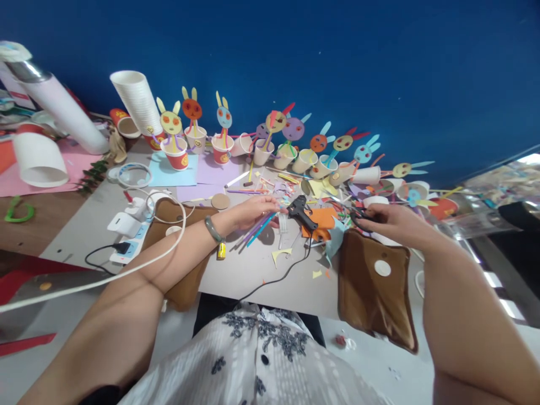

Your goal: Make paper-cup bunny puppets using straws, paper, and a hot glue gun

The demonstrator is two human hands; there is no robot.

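Observation:
In my left hand point(258, 211), whose fingers are closed in a pinch, is a small bunch of purple and blue pipe cleaners point(260, 229) pointing down toward me. My right hand point(386, 220) is shut on the handles of black scissors point(360, 216); paper and clutter partly hide the blades. Between the hands lies a black glue gun point(302, 212), its cord running toward the table's front edge. Orange paper point(320, 218) and a light blue paper scrap point(334, 241) lie between it and the scissors.
Paper cups with rabbit-faced figures point(172, 124) line the blue wall. Brown plush pouches point(373, 287) lie at right and under my left forearm. A power strip point(134, 239), white cable, tape rolls point(134, 175) and stacked cups point(137, 101) stand left. Paper scraps point(282, 256) litter the middle.

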